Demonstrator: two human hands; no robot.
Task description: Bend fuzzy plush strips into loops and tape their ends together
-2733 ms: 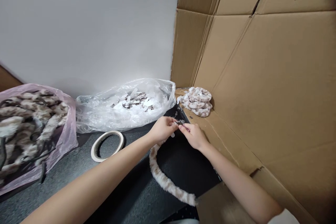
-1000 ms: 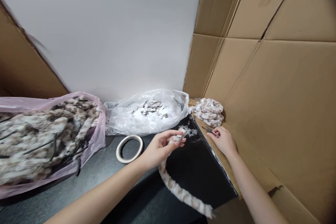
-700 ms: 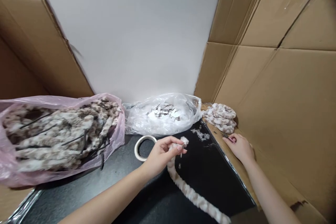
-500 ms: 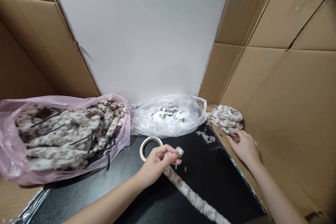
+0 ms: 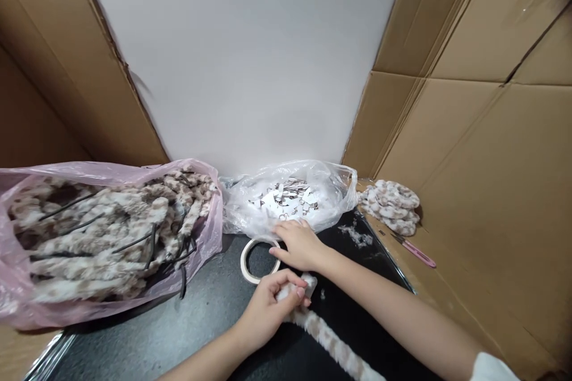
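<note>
My left hand [image 5: 274, 308] is closed around one end of a fluffy white-and-beige strip [image 5: 333, 342], which trails across the black tabletop toward the lower right. A whitish tuft [image 5: 310, 283] pokes out past its fingertips. My right hand [image 5: 301, 245] reaches over the table with thumb and fingers apart. Its fingertips are at the front edge of a clear plastic bag [image 5: 333, 217] holding paper scraps, and its thumb is by the rim of a cream tape roll [image 5: 245, 268]. Whether the thumb touches the roll I cannot tell.
A pink plastic bag [image 5: 214, 238] full of furry strips with dark cords stands left. On cardboard at right lie a furry coil [image 5: 391, 205] and a pink-handled pointed tool [image 5: 417, 252]. Fluff [image 5: 357, 235] lies near the black table's [image 5: 179, 333] right edge. Cardboard walls [image 5: 482, 149] rise on both sides.
My right hand has let go of the pink-handled tool on the right and swung left to the tape roll and clear bag. My left hand keeps hold of the strip, slightly lower in view.
</note>
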